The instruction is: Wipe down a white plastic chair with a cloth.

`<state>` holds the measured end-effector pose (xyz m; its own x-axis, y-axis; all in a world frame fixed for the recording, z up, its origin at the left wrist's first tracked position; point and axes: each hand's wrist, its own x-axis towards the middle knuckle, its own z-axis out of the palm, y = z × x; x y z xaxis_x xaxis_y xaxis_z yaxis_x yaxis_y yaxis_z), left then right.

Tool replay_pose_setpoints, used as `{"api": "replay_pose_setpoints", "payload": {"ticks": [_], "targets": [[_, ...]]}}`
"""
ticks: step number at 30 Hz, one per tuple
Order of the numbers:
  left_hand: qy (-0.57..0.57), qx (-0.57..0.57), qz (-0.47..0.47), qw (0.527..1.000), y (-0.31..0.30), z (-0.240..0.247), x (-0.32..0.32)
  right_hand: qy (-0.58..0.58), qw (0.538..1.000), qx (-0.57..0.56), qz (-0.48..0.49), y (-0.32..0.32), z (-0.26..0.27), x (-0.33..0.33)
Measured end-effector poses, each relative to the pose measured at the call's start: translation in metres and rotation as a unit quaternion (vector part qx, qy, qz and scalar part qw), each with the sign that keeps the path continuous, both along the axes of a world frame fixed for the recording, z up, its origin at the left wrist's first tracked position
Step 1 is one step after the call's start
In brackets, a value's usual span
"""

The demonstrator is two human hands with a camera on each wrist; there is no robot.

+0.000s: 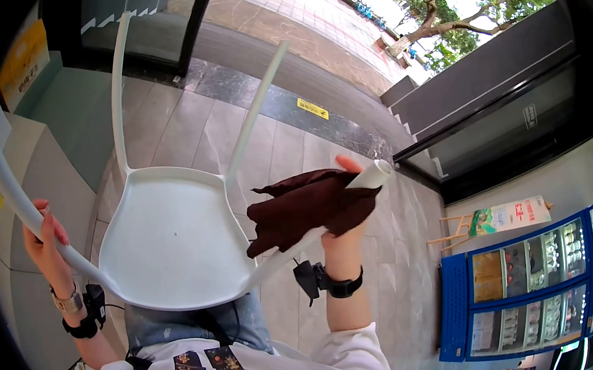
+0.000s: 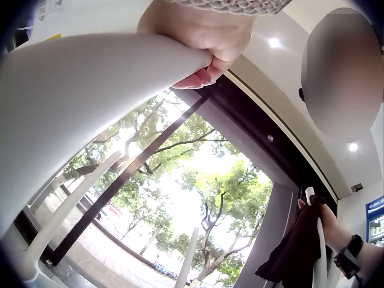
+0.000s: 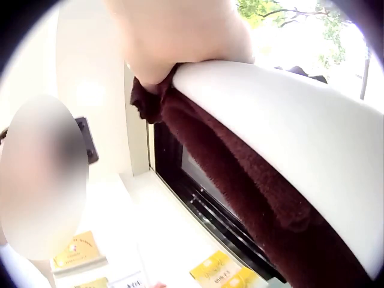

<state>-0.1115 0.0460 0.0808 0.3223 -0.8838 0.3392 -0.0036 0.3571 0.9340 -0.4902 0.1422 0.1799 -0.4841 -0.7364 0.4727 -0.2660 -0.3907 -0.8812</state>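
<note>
A white chair (image 1: 176, 234) is tipped so its seat faces the head view, with its legs spread outward. My left hand (image 1: 46, 243) curls round the leg at the left; in the left wrist view that hand (image 2: 198, 42) lies against the thick white leg (image 2: 90, 90). Near the end of the right-hand leg, my right hand (image 1: 345, 239) grips it through a dark maroon cloth (image 1: 308, 207) draped over the leg. The right wrist view has the cloth (image 3: 240, 174) hanging under the white leg (image 3: 282, 120), beside my right hand (image 3: 186, 36); its fingertips are mostly hidden there.
Tiled floor (image 1: 403, 266) surrounds the chair. A blue display fridge (image 1: 456, 307) and an easel sign (image 1: 511, 218) are at the right. Grey cabinets (image 1: 49, 161) stand close on the left. Beyond the chair is a doorway with a dark threshold (image 1: 247, 102) and a yellow floor label (image 1: 312, 109).
</note>
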Motion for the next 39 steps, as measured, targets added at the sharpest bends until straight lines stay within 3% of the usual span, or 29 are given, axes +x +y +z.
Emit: {"api": "replay_pose_setpoints", "payload": {"ticks": [1, 5, 11, 15, 18, 19, 21, 23, 25, 28, 33, 34, 37, 39], "targets": [[-0.001, 0.000, -0.002, 1.000, 0.000, 0.001, 0.000, 0.083, 0.994, 0.021, -0.069, 0.004, -0.008, 0.003], [-0.008, 0.003, 0.003, 1.000, 0.002, 0.006, -0.006, -0.036, 0.998, 0.048, 0.019, 0.020, -0.044, 0.010], [-0.013, -0.002, -0.012, 1.000, 0.002, 0.006, -0.006, -0.016, 0.994, 0.095, 0.055, 0.048, -0.096, 0.007], [-0.005, -0.007, -0.018, 1.000, -0.002, 0.001, -0.004, -0.051, 0.975, 0.197, 0.088, 0.054, -0.067, 0.004], [-0.005, -0.004, -0.029, 1.000, -0.002, 0.005, -0.006, 0.035, 0.996, 0.081, 0.017, 0.039, -0.058, -0.010], [-0.003, -0.004, -0.029, 1.000, -0.002, 0.007, -0.007, -0.012, 0.998, 0.065, 0.004, 0.033, -0.041, -0.010], [0.000, -0.001, -0.028, 1.000, -0.002, 0.008, -0.009, -0.124, 0.991, 0.008, 0.047, 0.017, -0.010, -0.015], [-0.003, -0.006, -0.018, 1.000, -0.001, 0.009, -0.010, -0.123, 0.980, -0.016, 0.158, 0.003, 0.016, -0.027], [-0.012, -0.009, -0.018, 1.000, 0.000, 0.012, -0.011, -0.156, 0.955, 0.027, 0.252, -0.004, 0.021, -0.039], [-0.028, 0.000, -0.032, 0.999, 0.004, 0.015, -0.013, -0.170, 0.976, 0.012, 0.133, -0.009, 0.017, -0.021], [-0.036, -0.010, -0.019, 0.999, 0.001, 0.010, -0.008, -0.082, 0.985, -0.003, 0.150, -0.004, -0.014, -0.016], [-0.033, -0.010, -0.024, 0.999, 0.000, 0.008, -0.006, -0.099, 0.988, 0.002, 0.116, -0.002, -0.021, -0.009], [-0.029, -0.016, -0.028, 0.999, -0.002, 0.003, -0.001, -0.078, 0.990, 0.051, 0.109, 0.004, -0.066, -0.005], [-0.039, -0.021, -0.019, 0.999, -0.002, 0.006, -0.004, -0.138, 0.966, 0.045, 0.214, 0.013, -0.097, -0.008]]}}
